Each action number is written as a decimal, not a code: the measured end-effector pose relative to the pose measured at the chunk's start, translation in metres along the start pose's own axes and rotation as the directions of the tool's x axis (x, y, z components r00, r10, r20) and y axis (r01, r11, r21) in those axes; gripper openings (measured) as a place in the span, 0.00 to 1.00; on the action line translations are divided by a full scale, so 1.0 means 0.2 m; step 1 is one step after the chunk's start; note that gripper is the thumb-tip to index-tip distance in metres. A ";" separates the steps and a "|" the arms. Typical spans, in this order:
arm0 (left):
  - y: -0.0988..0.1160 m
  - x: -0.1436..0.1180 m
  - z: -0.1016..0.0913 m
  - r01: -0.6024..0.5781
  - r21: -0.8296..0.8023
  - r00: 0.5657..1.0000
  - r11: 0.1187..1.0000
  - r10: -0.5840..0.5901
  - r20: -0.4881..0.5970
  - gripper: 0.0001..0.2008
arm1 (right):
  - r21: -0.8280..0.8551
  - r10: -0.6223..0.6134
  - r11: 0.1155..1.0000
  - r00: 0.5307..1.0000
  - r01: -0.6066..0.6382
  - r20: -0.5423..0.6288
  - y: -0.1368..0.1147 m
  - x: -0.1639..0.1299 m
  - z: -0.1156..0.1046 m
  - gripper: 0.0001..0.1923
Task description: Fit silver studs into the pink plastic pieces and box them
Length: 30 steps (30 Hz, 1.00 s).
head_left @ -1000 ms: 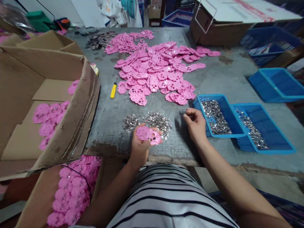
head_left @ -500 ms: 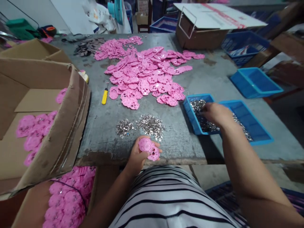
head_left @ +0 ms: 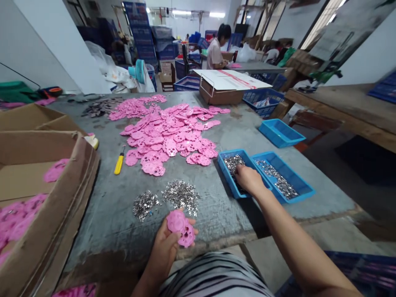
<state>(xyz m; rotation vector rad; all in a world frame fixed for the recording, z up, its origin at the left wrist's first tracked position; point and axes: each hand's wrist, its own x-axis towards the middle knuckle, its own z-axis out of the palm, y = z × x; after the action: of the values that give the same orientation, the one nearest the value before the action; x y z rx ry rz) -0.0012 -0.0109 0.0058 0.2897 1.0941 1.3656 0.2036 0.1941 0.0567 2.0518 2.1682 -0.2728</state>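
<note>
Near the table's front edge my left hand [head_left: 167, 241] holds a pink plastic piece [head_left: 181, 227] with rounded lobes and small holes, the thumb pressed on its lower part. My right hand [head_left: 250, 180] reaches down into the nearer blue tray [head_left: 225, 175], which holds small shiny metal parts [head_left: 234, 163]. Its fingertips are down among the parts, and what they grip, if anything, is hidden. Two small heaps of metal parts, a left one [head_left: 144, 205] and a right one [head_left: 182, 194], lie just beyond my left hand.
A large pile of pink pieces [head_left: 170, 136] covers the table's middle. Left of it lies a yellow-handled screwdriver [head_left: 119, 163]. A cardboard box [head_left: 82, 165] with pink pieces stands at left. Two more blue trays [head_left: 309, 192] [head_left: 281, 134] sit at right. Another person [head_left: 215, 53] sits farther back.
The view has tilted up and shifted right, bringing the room behind into sight. My right hand stays in the nearer blue tray; my left hand still holds the pink piece.
</note>
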 end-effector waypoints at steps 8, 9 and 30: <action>-0.02 0.00 0.00 -0.024 -0.040 0.999 0.999 0.023 -0.023 0.29 | 0.108 -0.017 0.994 0.996 0.027 -0.093 0.02 -0.01 0.00 0.09; -0.03 0.00 -0.01 -0.026 -0.048 0.999 0.999 0.025 -0.026 0.28 | 0.131 -0.014 0.991 0.993 0.030 -0.119 0.03 -0.01 0.00 0.08; 0.04 0.00 0.19 -0.026 -0.117 0.994 0.993 0.013 -0.110 0.23 | 0.741 -0.545 0.143 0.677 0.656 -0.494 -0.38 -0.46 0.28 0.10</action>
<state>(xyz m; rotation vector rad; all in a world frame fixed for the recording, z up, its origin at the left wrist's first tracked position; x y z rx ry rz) 0.0225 0.0073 0.0317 0.1407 1.0980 1.4713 0.1312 0.0884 0.0246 1.1377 3.2593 -1.8378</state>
